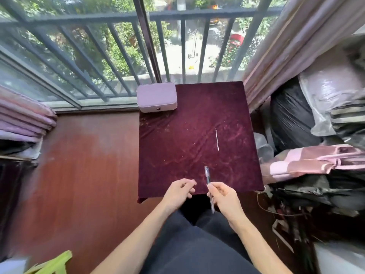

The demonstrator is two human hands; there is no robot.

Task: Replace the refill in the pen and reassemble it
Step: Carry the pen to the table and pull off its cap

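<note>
At lower centre, the right hand [223, 196] pinches the pen [209, 186] mid-barrel, capped end up over the near edge of the cloth [177, 145]. The left hand [180, 191], just beside it, is loosely curled and holds nothing. Above, right of centre, the refill [216, 139] lies alone on the cloth. A box [157, 97] sits at the cloth's upper-left corner.

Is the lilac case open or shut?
Shut. The lilac case sits with its lid flat, no gap, at the far left corner of the maroon cloth.
</note>
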